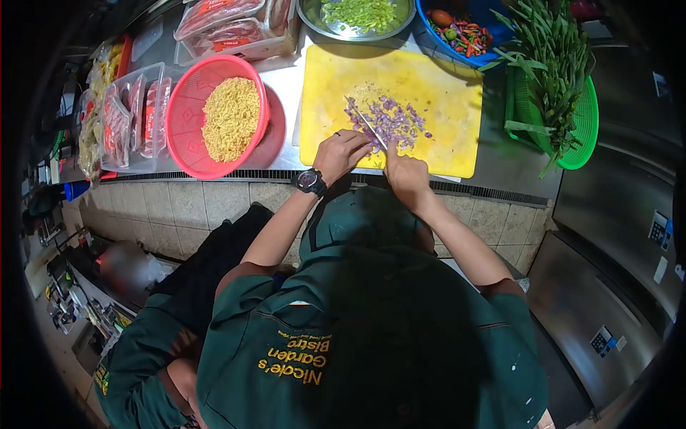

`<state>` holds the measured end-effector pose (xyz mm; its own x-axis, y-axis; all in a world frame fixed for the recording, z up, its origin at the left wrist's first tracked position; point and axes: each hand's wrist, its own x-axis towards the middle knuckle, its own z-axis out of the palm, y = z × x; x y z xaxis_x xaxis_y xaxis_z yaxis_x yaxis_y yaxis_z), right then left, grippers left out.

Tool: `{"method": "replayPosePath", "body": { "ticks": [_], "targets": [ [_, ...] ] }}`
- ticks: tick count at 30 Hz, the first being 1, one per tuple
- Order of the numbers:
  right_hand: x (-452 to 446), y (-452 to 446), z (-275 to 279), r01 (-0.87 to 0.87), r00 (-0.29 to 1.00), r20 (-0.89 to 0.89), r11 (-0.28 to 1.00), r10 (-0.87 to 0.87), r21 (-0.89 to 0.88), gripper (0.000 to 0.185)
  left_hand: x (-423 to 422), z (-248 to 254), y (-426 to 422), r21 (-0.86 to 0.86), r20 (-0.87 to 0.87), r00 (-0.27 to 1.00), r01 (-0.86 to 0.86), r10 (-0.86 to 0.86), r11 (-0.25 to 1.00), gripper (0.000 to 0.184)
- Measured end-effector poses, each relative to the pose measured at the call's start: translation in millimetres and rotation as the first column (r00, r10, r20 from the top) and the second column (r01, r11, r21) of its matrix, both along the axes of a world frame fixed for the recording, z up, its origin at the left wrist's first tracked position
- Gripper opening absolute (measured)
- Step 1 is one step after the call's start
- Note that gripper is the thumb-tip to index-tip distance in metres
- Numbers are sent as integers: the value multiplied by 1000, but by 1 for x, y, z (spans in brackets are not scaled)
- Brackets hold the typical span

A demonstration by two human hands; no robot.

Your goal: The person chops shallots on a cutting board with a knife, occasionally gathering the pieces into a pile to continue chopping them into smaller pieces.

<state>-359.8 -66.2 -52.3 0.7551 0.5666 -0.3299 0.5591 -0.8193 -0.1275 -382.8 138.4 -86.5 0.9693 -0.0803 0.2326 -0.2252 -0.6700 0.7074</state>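
- Right hand point(407, 174): fingers wrapped around the handle of the knife point(367, 124); the handle itself is hidden.
- Left hand point(344, 154): fingers bent, fingertips just beside the blade, over the near edge of the chopped purple pieces point(404, 127). Whether it pinches anything cannot be told.
- Technique: curl the left fingertips back, guide the blade with the knuckles, and hold the edge square to the board. Gather scattered pieces under the blade for an even cut.
- Knife location: over the near-middle part of the yellow cutting board point(454, 89), among the pieces.
- Knife orientation: long axis diagonal across the board; tip points away from the person and to the left, handle end near and right.
- Surroundings: pink basket point(184, 104) with noodles point(232, 118) left of the board; steel bowl point(402, 25) and blue basin point(446, 52) beyond it; green basket point(589, 129) to the right.
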Motion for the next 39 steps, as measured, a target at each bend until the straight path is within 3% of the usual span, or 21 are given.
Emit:
{"method": "replayPosePath", "body": {
  "ticks": [5,6,8,11,15,20,27,29,32,38,39],
  "targets": [
    [9,15,-14,49,999,3,976,-51,214,38,0,-3,2,13,17,999,49,-49,999,15],
    [13,17,-14,53,998,12,975,-57,214,38,4,-4,5,36,6,997,77,-77,996,14],
    [15,20,-13,35,999,-36,999,-34,22,33,5,-4,9,61,-10,994,106,-105,993,14],
    [9,16,15,42,991,-127,998,-48,-44,32,7,-6,15,109,4,983,183,-184,977,14],
    [-2,16,-1,73,986,-145,996,-81,-61,35,14,-6,20,118,24,964,262,-266,958,15],
    [4,21,-21,37,999,2,996,-38,75,37,19,-3,25,148,-8,941,335,-337,931,14],
    [-15,17,-2,21,999,36,1000,-21,-8,45,24,-4,30,134,8,919,389,-393,912,15],
    [-12,17,-23,20,993,109,980,-42,197,49,25,-3,33,131,20,916,394,-400,909,15],
    [-5,26,-24,68,997,37,996,-70,57,49,29,-2,32,137,-12,906,421,-424,897,14],
    [-19,16,-3,-14,990,138,997,3,74,50,37,5,34,127,-82,889,458,-450,880,16],
    [-19,20,-3,37,996,76,999,-37,5,55,38,9,34,113,-79,882,471,-465,875,16]
  ]
}}
